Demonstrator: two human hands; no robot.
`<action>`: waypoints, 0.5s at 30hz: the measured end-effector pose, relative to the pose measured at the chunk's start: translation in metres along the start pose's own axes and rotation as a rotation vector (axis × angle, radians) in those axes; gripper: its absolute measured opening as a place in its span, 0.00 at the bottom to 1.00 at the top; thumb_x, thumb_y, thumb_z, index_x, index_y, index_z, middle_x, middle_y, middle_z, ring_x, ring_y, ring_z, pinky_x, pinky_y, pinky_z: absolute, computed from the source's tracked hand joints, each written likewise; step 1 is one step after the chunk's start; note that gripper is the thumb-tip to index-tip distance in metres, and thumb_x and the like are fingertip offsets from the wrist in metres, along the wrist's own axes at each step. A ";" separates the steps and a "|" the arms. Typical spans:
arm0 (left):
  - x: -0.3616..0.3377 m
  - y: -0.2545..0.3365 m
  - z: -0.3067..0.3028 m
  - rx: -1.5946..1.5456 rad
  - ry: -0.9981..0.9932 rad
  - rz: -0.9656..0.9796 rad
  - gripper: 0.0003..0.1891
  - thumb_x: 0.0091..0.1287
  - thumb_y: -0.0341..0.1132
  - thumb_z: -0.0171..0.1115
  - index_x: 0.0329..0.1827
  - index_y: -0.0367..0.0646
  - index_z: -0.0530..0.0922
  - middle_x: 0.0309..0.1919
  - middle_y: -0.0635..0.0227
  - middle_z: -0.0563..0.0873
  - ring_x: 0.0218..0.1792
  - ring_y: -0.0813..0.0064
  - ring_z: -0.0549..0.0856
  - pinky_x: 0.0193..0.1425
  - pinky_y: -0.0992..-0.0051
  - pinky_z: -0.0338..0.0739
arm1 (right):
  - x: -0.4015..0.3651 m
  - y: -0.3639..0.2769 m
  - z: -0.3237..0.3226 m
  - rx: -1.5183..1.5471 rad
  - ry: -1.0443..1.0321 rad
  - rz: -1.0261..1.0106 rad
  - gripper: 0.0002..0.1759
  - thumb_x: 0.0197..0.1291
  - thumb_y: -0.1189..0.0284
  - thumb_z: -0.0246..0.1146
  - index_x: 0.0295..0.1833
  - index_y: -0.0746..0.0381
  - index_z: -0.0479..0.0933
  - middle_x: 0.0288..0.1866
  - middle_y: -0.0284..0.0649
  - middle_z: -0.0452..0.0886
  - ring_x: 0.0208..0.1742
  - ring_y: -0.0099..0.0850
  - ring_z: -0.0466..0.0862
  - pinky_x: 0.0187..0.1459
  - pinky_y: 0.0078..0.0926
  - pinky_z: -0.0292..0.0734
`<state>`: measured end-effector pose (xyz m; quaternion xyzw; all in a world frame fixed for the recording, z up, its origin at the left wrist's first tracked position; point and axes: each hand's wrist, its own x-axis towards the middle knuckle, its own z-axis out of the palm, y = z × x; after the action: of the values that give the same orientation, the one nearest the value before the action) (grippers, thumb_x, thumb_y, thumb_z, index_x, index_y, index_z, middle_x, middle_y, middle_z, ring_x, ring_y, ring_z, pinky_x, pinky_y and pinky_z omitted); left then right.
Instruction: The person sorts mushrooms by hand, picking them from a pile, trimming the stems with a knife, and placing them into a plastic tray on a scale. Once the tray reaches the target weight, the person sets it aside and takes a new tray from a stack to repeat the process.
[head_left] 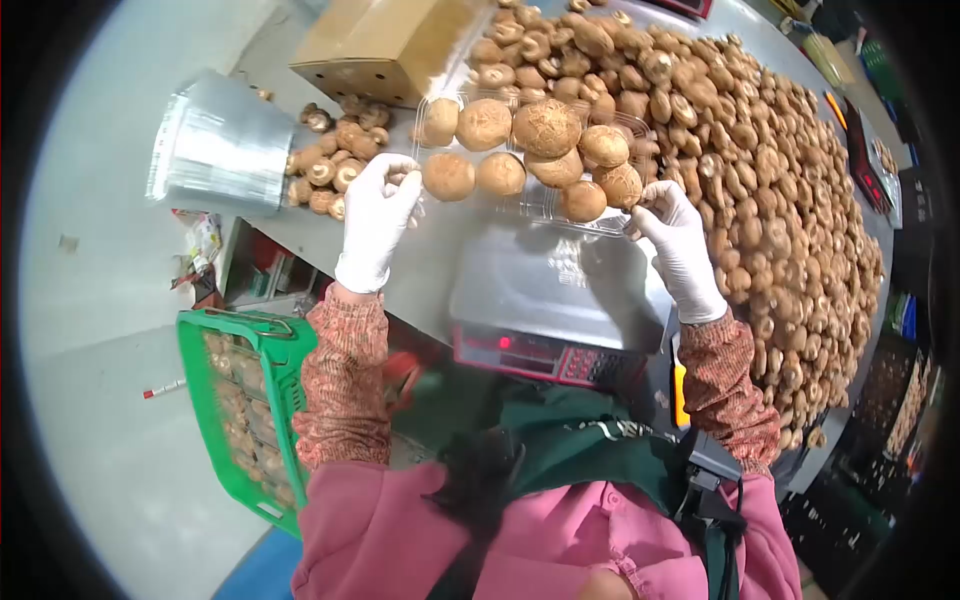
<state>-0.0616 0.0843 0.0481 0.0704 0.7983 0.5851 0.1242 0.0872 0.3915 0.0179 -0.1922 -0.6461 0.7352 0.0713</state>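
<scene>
The grey table (450,255) spans the view. Its right half carries a large heap of loose mushrooms (770,180) that reaches to the far edge. A green crate (200,370) stands on the floor to the left of the table, below table level; its contents are too blurred to identify. A digital scale (540,290) sits on the near edge of the table, directly in front of the person, with its red display lit. A silver metal container (220,150) lies on its side at the left end of the table, and a small pile of mushrooms (335,160) lies at its mouth. A cardboard box (385,45) rests beyond that pile. A clear plastic tray (535,205), filled with about ten large mushrooms, is positioned above the scale platform; contact with the platform cannot be determined. The left hand (378,215), in a white glove, has its fingers closed on the left end of the tray. The right hand (675,235), also gloved, pinches the right end. The largest cap (546,128) sits at the middle of the tray.
</scene>
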 end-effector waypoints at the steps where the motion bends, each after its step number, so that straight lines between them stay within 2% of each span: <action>1: -0.006 -0.003 0.005 -0.002 -0.026 -0.020 0.07 0.73 0.30 0.62 0.49 0.37 0.80 0.32 0.72 0.83 0.24 0.87 0.81 0.24 0.85 0.72 | -0.011 0.003 -0.005 0.011 0.018 0.002 0.09 0.66 0.77 0.63 0.51 0.66 0.76 0.41 0.32 0.81 0.38 0.18 0.80 0.41 0.18 0.76; 5: -0.042 -0.028 0.035 -0.033 -0.153 -0.098 0.07 0.70 0.30 0.63 0.47 0.36 0.81 0.32 0.69 0.85 0.23 0.86 0.82 0.23 0.83 0.73 | -0.071 0.027 -0.048 -0.022 0.031 0.129 0.12 0.66 0.77 0.64 0.53 0.64 0.77 0.42 0.31 0.81 0.38 0.17 0.79 0.41 0.17 0.75; 9: -0.085 -0.044 0.064 0.087 -0.264 -0.120 0.06 0.70 0.31 0.64 0.45 0.39 0.82 0.28 0.71 0.84 0.22 0.88 0.80 0.24 0.83 0.73 | -0.126 0.042 -0.071 -0.068 0.115 0.188 0.10 0.67 0.72 0.64 0.50 0.64 0.76 0.38 0.30 0.80 0.35 0.16 0.77 0.38 0.16 0.74; 10: -0.089 -0.047 0.068 0.157 -0.292 -0.178 0.08 0.69 0.33 0.66 0.45 0.39 0.82 0.27 0.67 0.84 0.24 0.81 0.83 0.28 0.77 0.77 | -0.134 0.046 -0.078 -0.143 0.100 0.236 0.10 0.68 0.70 0.64 0.49 0.64 0.76 0.37 0.29 0.80 0.34 0.16 0.77 0.35 0.16 0.74; 13: -0.102 -0.055 0.075 0.427 -0.165 0.075 0.11 0.68 0.36 0.67 0.46 0.38 0.82 0.29 0.61 0.86 0.29 0.70 0.85 0.36 0.71 0.80 | -0.149 0.055 -0.085 -0.204 0.093 0.242 0.11 0.68 0.69 0.64 0.49 0.64 0.77 0.36 0.29 0.81 0.32 0.15 0.76 0.33 0.16 0.73; 14: -0.107 -0.053 0.072 0.544 -0.063 0.198 0.14 0.68 0.39 0.68 0.49 0.38 0.82 0.33 0.56 0.87 0.33 0.61 0.86 0.43 0.68 0.81 | -0.152 0.057 -0.086 -0.196 0.123 0.244 0.12 0.69 0.67 0.65 0.50 0.64 0.78 0.36 0.30 0.81 0.30 0.15 0.76 0.32 0.16 0.72; 15: -0.110 -0.047 0.066 0.563 -0.029 0.195 0.14 0.70 0.39 0.66 0.52 0.38 0.82 0.35 0.58 0.88 0.34 0.68 0.86 0.44 0.71 0.81 | -0.156 0.056 -0.089 -0.259 0.146 0.207 0.14 0.70 0.66 0.64 0.52 0.64 0.78 0.36 0.30 0.81 0.31 0.15 0.76 0.32 0.16 0.72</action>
<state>0.0644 0.1017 -0.0022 0.1869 0.9168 0.3488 0.0543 0.2711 0.4097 -0.0153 -0.3182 -0.7052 0.6333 0.0167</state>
